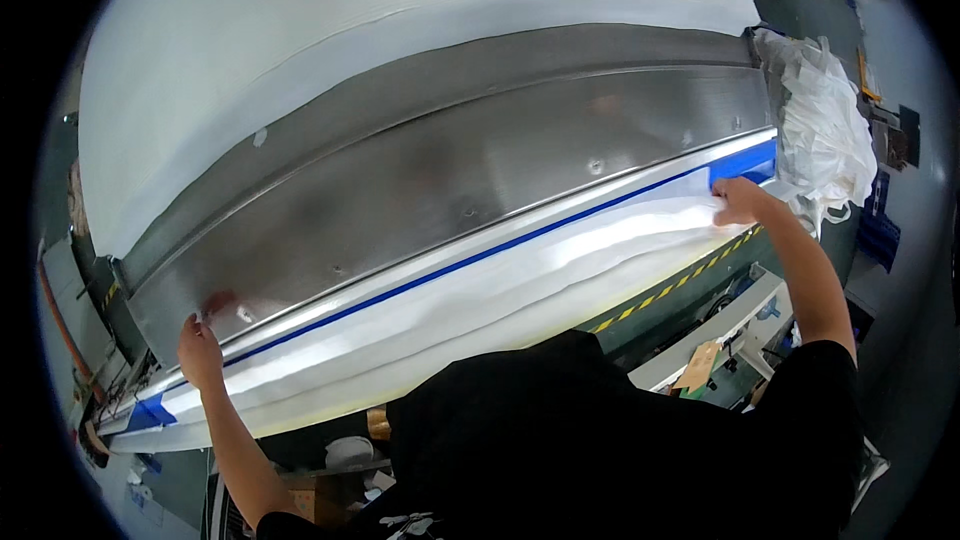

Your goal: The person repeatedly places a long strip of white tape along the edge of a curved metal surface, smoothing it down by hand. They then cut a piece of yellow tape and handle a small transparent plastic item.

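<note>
A long white sheet [480,290] lies in soft folds along the near side of a machine, over a blue strip [420,280]. At its right end my right hand [742,202] is closed on the sheet's edge, beside a wider blue patch. Far to the left, my left hand [200,352] is raised with fingertips pinched together, in front of the lower corner of a shiny grey metal panel [440,175]. Whatever those fingertips hold, if anything, is too small to make out. Between the panel and the sheet runs a pale metal rail [560,212].
Beyond the panel spreads a large white sheet [400,0]. A bundle of white plastic bags [825,130] hangs at the machine's right end. Yellow-and-black striped tape [680,280] edges the near side, close to a white-framed cart [720,330]. A blue crate [878,225] stands at right.
</note>
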`<state>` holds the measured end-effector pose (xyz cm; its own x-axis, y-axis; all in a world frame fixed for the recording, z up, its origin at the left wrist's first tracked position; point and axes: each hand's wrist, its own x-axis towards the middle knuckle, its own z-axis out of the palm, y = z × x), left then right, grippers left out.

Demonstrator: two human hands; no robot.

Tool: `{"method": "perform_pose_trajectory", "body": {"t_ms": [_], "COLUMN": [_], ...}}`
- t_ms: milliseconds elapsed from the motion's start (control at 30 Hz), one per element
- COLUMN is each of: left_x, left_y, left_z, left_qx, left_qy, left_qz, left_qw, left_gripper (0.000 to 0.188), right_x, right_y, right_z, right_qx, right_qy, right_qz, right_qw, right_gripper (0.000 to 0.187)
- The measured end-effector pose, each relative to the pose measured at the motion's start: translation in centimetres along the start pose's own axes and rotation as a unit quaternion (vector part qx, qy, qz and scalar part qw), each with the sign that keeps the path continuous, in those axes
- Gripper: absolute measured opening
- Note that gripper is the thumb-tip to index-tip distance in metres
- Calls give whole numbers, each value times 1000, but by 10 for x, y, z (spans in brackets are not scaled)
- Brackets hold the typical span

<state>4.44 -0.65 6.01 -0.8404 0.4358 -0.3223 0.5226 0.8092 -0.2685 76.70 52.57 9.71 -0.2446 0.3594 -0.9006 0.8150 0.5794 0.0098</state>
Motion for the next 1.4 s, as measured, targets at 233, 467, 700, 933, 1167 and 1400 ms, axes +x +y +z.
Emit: {"method": "perform_pose_trajectory", "body": {"t_ms": [233,467,700,933,1167,1400], "left_x": [-5,5,71,96,102,103], "left_y": [-10,-49,-28,8,13,6], "left_z": [13,55,48,25,31,32], "left_qx": [-66,-153,-163,-202,-277,-294], "left_qy": [49,195,351,340,329,305], "left_qz": [-30,4,62,41,49,49], "left_qw": [996,969,920,917,902,905], "left_gripper": [35,38,38,38,39,37], "right_x": [1,24,56,77,123,165], "right_y": [-21,-120,-337,-605,-834,-922], "right_z": [25,36,-28,-158,-232,-256], "right_qx": [117,181,197,50,56,69], "right_qy": [237,258,245,294,323,324], "right_qz": [49,-36,-213,-438,-568,-568], "right_qw": [963,948,925,848,755,753], "right_gripper": [36,29,22,20,18,19]}}
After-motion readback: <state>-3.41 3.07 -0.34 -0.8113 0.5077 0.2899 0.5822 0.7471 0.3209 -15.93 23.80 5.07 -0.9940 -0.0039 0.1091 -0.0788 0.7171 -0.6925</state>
